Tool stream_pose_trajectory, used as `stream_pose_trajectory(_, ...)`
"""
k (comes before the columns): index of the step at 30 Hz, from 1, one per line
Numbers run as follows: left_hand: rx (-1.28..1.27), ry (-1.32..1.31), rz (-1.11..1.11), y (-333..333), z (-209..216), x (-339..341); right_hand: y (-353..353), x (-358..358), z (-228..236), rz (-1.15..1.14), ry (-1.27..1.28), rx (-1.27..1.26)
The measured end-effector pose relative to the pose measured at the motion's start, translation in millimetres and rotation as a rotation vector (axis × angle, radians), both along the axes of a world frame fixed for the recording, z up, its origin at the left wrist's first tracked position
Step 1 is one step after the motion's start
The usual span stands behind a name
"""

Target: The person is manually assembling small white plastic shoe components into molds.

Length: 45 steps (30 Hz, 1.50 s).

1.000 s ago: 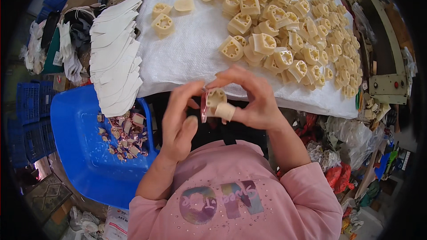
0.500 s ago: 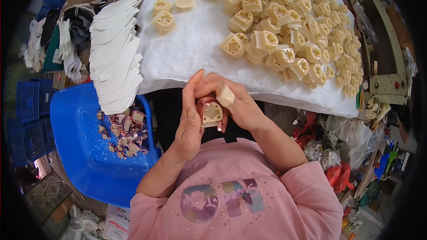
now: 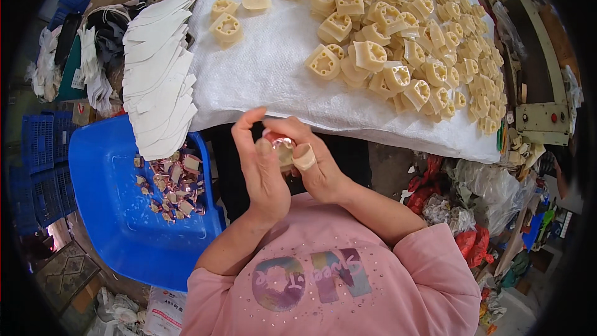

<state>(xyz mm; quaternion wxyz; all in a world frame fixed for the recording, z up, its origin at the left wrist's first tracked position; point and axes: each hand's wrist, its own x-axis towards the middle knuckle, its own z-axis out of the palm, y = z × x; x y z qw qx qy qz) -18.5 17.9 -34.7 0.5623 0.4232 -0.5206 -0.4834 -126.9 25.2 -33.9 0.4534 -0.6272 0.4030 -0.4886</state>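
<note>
Between my two hands, just off the front edge of the white cloth, is a cream moulded piece with a shiny pink metallic wrap (image 3: pixel 285 147). My left hand (image 3: pixel 264 177) presses on its left side, thumb against it and fingers curving over the far side. Around its right side closes my right hand (image 3: pixel 320 165), with a cream band (image 3: pixel 303 157) round the thumb. Fingers and thumbs hide much of the piece.
Many similar cream moulded pieces (image 3: pixel 373 56) heap on the white cloth (image 3: pixel 261 68). Overlapping white sheets (image 3: pixel 158 81) hang at its left edge. Below, a blue tub (image 3: pixel 124 230) holds pink metallic pieces (image 3: pixel 177 190). Plastic bags (image 3: pixel 491 186) crowd the right.
Both hands and the piece have shifted slightly up and left. The piece has turned and my hands now cover more of its holed face.
</note>
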Motion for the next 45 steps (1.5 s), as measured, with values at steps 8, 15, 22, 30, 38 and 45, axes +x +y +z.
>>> stream_pose_trajectory(8, 0.108, 0.141, -0.113, 3, 13, 3, 1, 2, 10, 0.035, -0.160, 0.057)
stream_pose_trajectory(15, 0.331, 0.540, -0.457, -1, 22, 12, -3, 0, 10, -0.037, -0.222, 0.183)
stream_pose_trajectory(22, 0.133, 0.093, -0.355, 3, 13, 12, -3, -1, 18, 0.055, -0.491, 0.433)
stream_pose_trajectory(30, 0.177, 0.203, -0.429, 3, 9, 17, -3, -9, 15, 0.067, -0.380, 0.422)
stream_pose_trajectory(38, 0.237, 0.264, -0.433, -12, 20, 23, -14, -23, 27, -0.144, -0.008, 0.019)
stream_pose_trajectory(45, -0.292, -0.196, -0.330, -17, 3, 27, -20, -19, 45, -0.048, 0.413, 0.035)
